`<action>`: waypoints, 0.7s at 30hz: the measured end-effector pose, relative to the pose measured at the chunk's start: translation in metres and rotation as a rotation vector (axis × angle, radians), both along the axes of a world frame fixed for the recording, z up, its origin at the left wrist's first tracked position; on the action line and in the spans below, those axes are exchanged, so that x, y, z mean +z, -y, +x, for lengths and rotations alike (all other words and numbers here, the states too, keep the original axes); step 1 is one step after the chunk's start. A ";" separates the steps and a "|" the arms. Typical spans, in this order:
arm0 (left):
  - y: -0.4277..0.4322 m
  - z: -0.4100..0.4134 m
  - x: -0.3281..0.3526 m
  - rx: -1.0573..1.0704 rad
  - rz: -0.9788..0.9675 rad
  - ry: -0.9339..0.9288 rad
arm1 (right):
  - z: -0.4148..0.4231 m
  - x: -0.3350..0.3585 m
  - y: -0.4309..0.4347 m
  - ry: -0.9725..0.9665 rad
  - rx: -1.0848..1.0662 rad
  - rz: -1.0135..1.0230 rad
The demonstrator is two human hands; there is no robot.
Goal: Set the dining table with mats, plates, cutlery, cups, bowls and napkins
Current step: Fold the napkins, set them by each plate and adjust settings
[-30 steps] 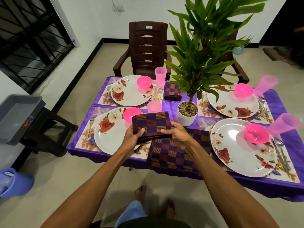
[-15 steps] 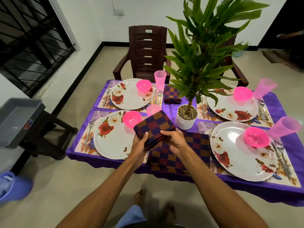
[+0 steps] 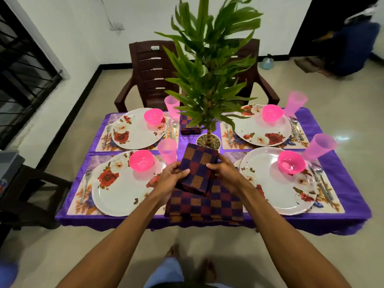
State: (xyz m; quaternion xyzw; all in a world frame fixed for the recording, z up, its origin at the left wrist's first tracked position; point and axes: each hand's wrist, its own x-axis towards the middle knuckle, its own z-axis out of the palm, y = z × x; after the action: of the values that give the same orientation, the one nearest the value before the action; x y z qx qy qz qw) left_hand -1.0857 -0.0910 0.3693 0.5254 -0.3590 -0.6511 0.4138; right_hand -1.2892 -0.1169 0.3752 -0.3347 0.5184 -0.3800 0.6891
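Nearest, on the side of the plant pot (image 3: 208, 141) facing the person, a stack of napkins (image 3: 205, 205) is lying at the edge of the table (image 3: 353, 206). Just above it, between stack and pot, both hands are working together on one folded napkin (image 3: 197, 169). The left hand (image 3: 172, 179) is gripping its left edge with the thumb over the top, and the right hand (image 3: 225, 173) is pinching its right edge. The napkin is being held off the table, its far corner overlapping the pot's rim in this view (whether it is touching, I cannot tell).

To do this well, I judge the person should be keeping the layers pinched flat so the fold is not springing open. The napkin could then be lowered beside the near plate (image 3: 122, 192) left of the pot. It should be steered clear of the pink cup (image 3: 167, 151) standing just left of the pot, which looks light and easy to tip. Beyond the pot, slightly left, another napkin (image 3: 190, 126) is already lying folded, and matching it seems the aim.

Against half a second ago, the napkin is sitting squarer, no longer tipped like a diamond. It is also closer to the pot, both hands having come up with it.
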 end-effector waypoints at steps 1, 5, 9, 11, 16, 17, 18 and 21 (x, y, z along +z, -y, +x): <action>0.002 -0.011 -0.001 0.007 -0.017 0.003 | -0.010 -0.004 -0.001 0.008 -0.014 0.009; 0.010 -0.052 -0.013 -0.009 -0.032 0.035 | -0.045 0.000 -0.010 -0.027 0.000 0.037; 0.030 -0.087 -0.022 -0.126 -0.040 0.017 | -0.084 0.004 -0.007 -0.147 -0.070 0.010; 0.043 -0.103 -0.023 -0.179 -0.041 0.030 | -0.098 0.006 -0.002 -0.190 -0.097 0.001; 0.071 -0.147 -0.019 -0.341 -0.116 0.046 | -0.122 0.013 0.010 -0.209 -0.140 -0.033; 0.075 -0.155 -0.017 -0.355 -0.122 0.058 | -0.127 0.014 0.013 -0.209 -0.150 -0.038; 0.079 -0.163 -0.016 -0.359 -0.128 0.063 | -0.134 0.015 0.017 -0.207 -0.167 -0.046; 0.092 -0.188 -0.013 -0.358 -0.136 0.044 | -0.159 0.018 0.028 -0.194 -0.205 -0.095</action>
State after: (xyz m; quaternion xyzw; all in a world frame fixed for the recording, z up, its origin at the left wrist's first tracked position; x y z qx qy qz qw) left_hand -1.2734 -0.1832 0.3567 0.4381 -0.4990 -0.6768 0.3178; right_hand -1.4486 -0.1445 0.3928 -0.3474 0.5953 -0.4382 0.5770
